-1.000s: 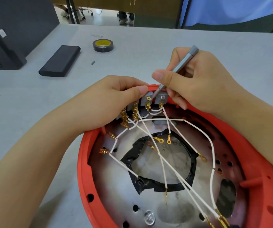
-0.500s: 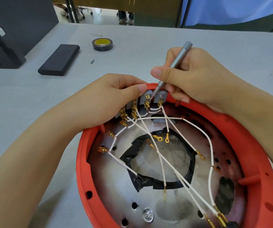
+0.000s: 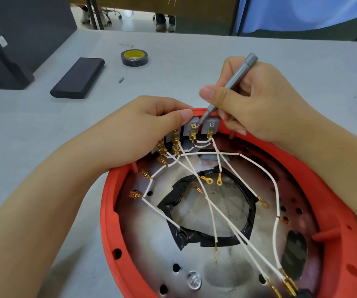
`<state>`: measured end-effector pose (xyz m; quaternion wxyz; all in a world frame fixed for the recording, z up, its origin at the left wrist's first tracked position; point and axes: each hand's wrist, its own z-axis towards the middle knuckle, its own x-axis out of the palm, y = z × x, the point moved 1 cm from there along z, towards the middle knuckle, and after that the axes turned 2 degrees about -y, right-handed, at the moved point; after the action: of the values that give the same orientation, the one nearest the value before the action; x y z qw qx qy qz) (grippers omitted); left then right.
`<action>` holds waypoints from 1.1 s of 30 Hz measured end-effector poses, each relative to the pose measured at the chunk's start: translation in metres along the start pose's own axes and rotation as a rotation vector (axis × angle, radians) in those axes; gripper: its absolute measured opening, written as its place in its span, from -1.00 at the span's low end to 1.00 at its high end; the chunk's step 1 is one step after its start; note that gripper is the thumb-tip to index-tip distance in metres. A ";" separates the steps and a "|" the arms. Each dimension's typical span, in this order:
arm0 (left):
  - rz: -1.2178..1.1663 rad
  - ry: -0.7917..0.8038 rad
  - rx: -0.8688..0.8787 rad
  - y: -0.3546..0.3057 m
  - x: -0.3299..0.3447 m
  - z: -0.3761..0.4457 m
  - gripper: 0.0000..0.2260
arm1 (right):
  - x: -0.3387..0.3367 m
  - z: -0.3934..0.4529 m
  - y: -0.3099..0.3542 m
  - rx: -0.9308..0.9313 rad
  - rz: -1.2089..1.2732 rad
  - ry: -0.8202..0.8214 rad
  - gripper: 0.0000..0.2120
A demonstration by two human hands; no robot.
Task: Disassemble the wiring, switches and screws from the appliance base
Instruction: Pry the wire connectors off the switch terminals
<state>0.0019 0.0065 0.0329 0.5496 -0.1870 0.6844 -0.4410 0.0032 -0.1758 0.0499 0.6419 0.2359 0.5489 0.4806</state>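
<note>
On the grey desk (image 3: 44,130), the right hand (image 3: 257,104) still holds the slim grey metal screwdriver (image 3: 230,82), its tip unmoved at the grey switch blocks (image 3: 191,127) in the round red appliance base (image 3: 343,250); the left hand (image 3: 130,134) keeps pinching them. Nothing freed yet.

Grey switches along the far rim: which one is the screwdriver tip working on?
The second from the right: the screwdriver in the right hand touches its upper brass terminal. The rightmost switch sits untouched beside it.

Left hand (image 3: 139,130) curled, thumb pressed forward; right hand (image 3: 257,102) in a pen-like pinch (thumb extended left), both forearms angled inward from near corners.
</note>
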 end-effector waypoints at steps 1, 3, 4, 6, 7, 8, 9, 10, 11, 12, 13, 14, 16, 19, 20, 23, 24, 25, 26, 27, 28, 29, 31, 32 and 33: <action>0.002 -0.002 0.002 0.000 0.000 0.000 -0.82 | 0.000 0.000 0.000 -0.013 -0.030 -0.005 -0.72; 0.005 -0.008 0.008 0.000 0.000 0.000 -0.82 | 0.001 -0.002 0.001 -0.044 -0.092 -0.024 -0.72; 0.001 -0.008 0.009 0.000 0.000 -0.001 -0.82 | 0.001 -0.003 0.002 -0.057 -0.118 -0.034 -0.71; -0.009 -0.003 0.015 0.000 0.000 -0.001 -0.82 | 0.002 -0.006 0.003 -0.083 -0.147 -0.045 -0.71; -0.010 -0.002 0.020 0.000 0.000 -0.001 -0.82 | 0.003 -0.007 0.004 -0.097 -0.160 -0.047 -0.71; -0.012 -0.003 0.024 0.000 0.001 -0.001 -0.83 | 0.003 -0.008 0.004 -0.110 -0.176 -0.051 -0.71; -0.014 -0.005 0.026 0.000 0.001 -0.001 -0.83 | 0.003 -0.009 0.004 -0.123 -0.196 -0.057 -0.70; -0.012 -0.008 0.026 -0.001 0.001 -0.001 -0.83 | 0.003 -0.010 0.005 -0.133 -0.217 -0.061 -0.70; -0.010 -0.009 0.029 -0.001 0.001 -0.001 -0.82 | 0.004 -0.010 0.005 -0.139 -0.234 -0.064 -0.70; -0.009 -0.010 0.032 -0.001 0.001 -0.001 -0.82 | 0.004 -0.010 0.005 -0.136 -0.241 -0.063 -0.70; -0.013 -0.008 0.034 -0.001 0.001 -0.001 -0.82 | 0.004 -0.009 0.004 -0.123 -0.233 -0.059 -0.70; -0.018 -0.006 0.033 -0.001 0.001 -0.002 -0.82 | 0.004 -0.008 0.004 -0.104 -0.214 -0.051 -0.70; -0.017 -0.003 0.035 0.000 0.002 -0.001 -0.82 | 0.003 -0.005 0.003 -0.060 -0.161 -0.022 -0.70; -0.019 -0.002 0.025 0.001 0.001 0.000 -0.81 | 0.002 0.001 0.002 0.005 -0.092 0.025 -0.70; -0.024 -0.003 0.019 0.001 0.001 0.000 -0.81 | 0.002 0.003 0.002 0.022 -0.084 0.036 -0.70; -0.018 0.001 0.016 0.002 0.001 0.001 -0.81 | 0.002 0.007 0.003 0.058 -0.035 0.065 -0.70; -0.018 0.004 0.016 0.002 0.001 0.001 -0.81 | 0.002 0.008 0.003 0.068 -0.003 0.074 -0.70; -0.021 0.006 0.013 0.002 0.001 0.002 -0.81 | 0.002 0.009 0.003 0.078 0.027 0.081 -0.70; -0.025 0.008 0.008 0.002 0.001 0.002 -0.81 | 0.001 0.009 0.003 0.084 0.046 0.085 -0.71; -0.024 0.006 0.006 0.003 0.001 0.002 -0.81 | 0.001 0.009 0.002 0.086 0.054 0.085 -0.71; -0.018 0.002 0.006 0.003 0.001 0.002 -0.81 | 0.001 0.009 0.002 0.085 0.052 0.081 -0.71; -0.012 -0.002 0.007 0.003 0.000 0.002 -0.82 | 0.002 0.009 0.002 0.079 0.034 0.075 -0.71; -0.002 -0.009 0.008 0.004 -0.001 0.002 -0.82 | 0.002 0.006 0.001 0.045 -0.036 0.049 -0.70; 0.005 -0.012 0.010 0.004 -0.001 0.003 -0.83 | 0.003 0.004 0.001 0.019 -0.070 0.027 -0.70; 0.012 -0.015 0.012 0.004 -0.001 0.003 -0.83 | 0.004 0.002 0.001 -0.007 -0.096 0.004 -0.71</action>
<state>0.0060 0.0083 0.0300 0.5588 -0.1827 0.6786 -0.4404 0.0043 -0.1719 0.0498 0.6639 0.2059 0.5592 0.4518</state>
